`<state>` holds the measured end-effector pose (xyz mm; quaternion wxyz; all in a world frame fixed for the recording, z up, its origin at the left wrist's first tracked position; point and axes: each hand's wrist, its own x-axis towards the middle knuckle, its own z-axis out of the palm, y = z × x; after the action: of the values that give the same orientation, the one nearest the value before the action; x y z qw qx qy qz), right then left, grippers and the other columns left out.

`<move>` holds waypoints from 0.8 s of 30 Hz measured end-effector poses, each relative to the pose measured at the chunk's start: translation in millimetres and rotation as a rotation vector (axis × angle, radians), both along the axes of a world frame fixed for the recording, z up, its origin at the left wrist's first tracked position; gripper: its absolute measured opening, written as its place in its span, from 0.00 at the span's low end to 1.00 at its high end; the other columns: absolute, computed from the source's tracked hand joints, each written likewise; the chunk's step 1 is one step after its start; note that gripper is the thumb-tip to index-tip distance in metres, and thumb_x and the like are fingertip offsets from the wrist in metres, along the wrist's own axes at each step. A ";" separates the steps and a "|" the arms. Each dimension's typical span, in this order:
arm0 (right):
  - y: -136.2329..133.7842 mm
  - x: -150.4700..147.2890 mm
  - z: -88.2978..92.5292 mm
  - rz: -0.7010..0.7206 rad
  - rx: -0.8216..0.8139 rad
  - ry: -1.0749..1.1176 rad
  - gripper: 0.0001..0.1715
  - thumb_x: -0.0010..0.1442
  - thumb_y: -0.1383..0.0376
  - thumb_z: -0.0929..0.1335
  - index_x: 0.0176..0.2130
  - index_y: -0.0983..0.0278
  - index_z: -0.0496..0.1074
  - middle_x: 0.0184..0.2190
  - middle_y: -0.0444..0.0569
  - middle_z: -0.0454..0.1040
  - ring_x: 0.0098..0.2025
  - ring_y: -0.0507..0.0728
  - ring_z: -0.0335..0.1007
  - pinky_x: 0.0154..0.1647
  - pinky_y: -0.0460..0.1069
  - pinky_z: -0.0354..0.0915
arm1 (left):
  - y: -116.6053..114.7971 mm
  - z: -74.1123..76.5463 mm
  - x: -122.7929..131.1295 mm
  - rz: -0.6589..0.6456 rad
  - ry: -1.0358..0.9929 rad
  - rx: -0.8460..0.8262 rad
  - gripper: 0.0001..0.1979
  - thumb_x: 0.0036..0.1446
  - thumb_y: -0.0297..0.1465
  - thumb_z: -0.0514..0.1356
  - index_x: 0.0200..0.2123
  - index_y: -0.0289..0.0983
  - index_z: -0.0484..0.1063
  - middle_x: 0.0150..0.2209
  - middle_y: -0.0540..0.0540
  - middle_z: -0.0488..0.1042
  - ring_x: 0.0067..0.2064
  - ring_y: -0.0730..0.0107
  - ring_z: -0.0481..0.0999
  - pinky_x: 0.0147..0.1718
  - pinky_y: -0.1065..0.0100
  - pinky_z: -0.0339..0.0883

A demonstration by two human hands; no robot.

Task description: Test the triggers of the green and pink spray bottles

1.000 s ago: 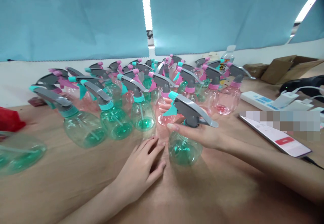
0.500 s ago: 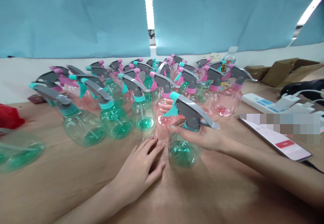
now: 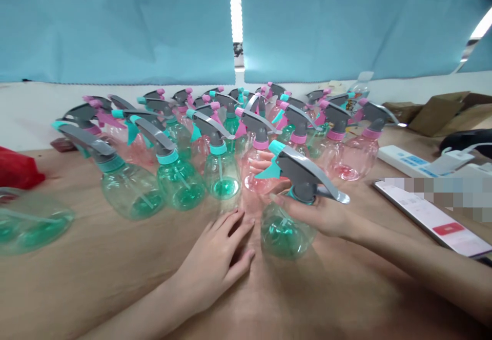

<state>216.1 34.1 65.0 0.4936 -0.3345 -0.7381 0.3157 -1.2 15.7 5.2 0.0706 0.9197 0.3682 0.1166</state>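
On table (image 3: 126, 258) | left hand (image 3: 217, 253) palm-down, loosely spread | right hand (image 3: 325, 218) gripping green bottle (image 3: 286, 236)

- Lit phone (image 3: 430, 220) is laid at right.
- White power strip (image 3: 402, 160) is placed behind it.
- Cardboard box (image 3: 440, 113) is seen farther back.
- Blue sheeting (image 3: 134, 27) is hung behind.

Brown tabletop (image 3: 96, 263), bearing clustered green trigger-spray bottles (image 3: 183, 189) and pink trigger-spray bottles (image 3: 359, 158). At right: smartphone (image 3: 430, 217), white power strip (image 3: 403, 161), open cardboard box (image 3: 438, 112).

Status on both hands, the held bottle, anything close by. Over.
Right hand gripping green spray bottle. Left hand resting on table, empty. Pink spray bottle close behind.
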 end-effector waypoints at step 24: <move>6.9 1.3 -10.8 0.065 -0.027 -0.077 0.23 0.56 0.70 0.65 0.52 0.58 0.63 0.24 0.39 0.67 0.17 0.48 0.59 0.22 0.45 0.65 | 1.2 -0.3 -3.7 0.035 -0.019 -0.046 0.22 0.62 0.33 0.56 0.60 0.40 0.62 0.62 0.40 0.62 0.62 0.50 0.61 0.55 0.49 0.61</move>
<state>217.4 40.9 54.2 0.4499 -0.3286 -0.7627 0.3285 -4.9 16.9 4.9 0.0930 0.9101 0.3861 0.1182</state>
